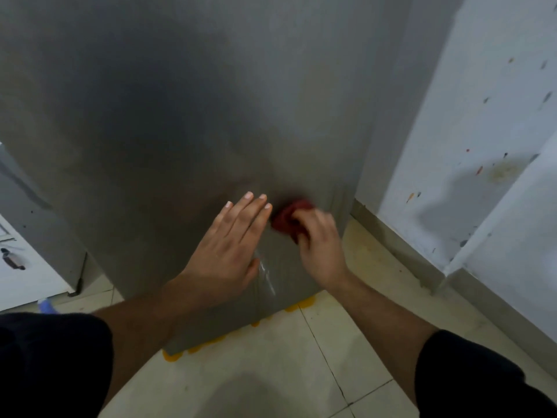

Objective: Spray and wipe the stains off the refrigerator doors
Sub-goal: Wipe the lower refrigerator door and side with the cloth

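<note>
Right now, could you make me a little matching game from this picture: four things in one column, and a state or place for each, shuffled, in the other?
Column one:
1. left hand
2. right hand
3. cloth
4. wall

Column two:
a. pale, speckled with small marks
b. gripping the cloth
c. pressed flat on the refrigerator door, fingers straight
d. dark red, bunched up

Pairs: 1-c, 2-b, 3-d, 4-a.

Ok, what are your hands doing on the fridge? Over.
Left grip flat on grey metal refrigerator door. Right grip holds crumpled red cloth, low on door. Nothing blocking.
</note>
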